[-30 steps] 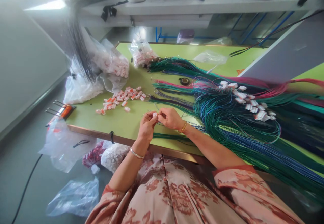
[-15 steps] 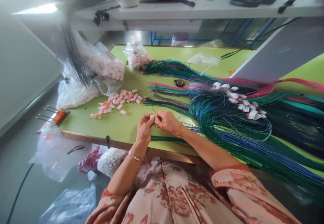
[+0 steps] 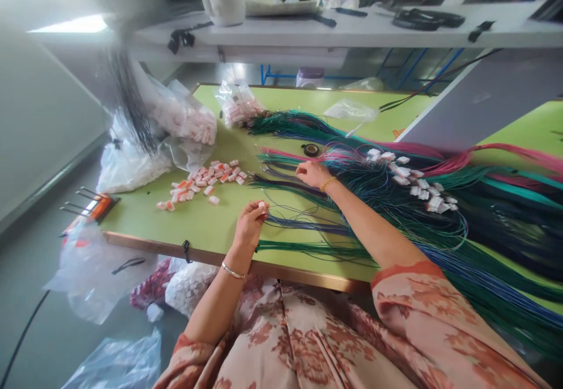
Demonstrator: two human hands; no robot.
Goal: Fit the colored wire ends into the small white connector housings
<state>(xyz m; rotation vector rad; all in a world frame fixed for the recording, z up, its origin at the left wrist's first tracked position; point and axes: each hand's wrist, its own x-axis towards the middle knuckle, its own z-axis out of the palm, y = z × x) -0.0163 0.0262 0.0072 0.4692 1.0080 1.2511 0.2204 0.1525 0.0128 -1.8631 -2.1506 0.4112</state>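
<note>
My left hand is closed on a small white connector housing near the table's front edge. Thin wires run to the right from beside that hand. Farther back, my right hand rests over a bundle of dark wires, its fingers curled down with the tips partly hidden. Whether they pinch a wire is too small to make out. Loose white-and-orange connector housings lie in a pile left of both hands. Blue wires and green wires stretch rightward below my right forearm.
Several white connectors sit on the wire heap at right. A roll of black tape lies behind my right hand. Bags of connectors stand at back left. A grey panel and an overhead shelf bound the table.
My right hand has left my left hand and moved back and right to the wire bundles. My left hand stays nearly in place with the connector housing. The view has shifted slightly.
</note>
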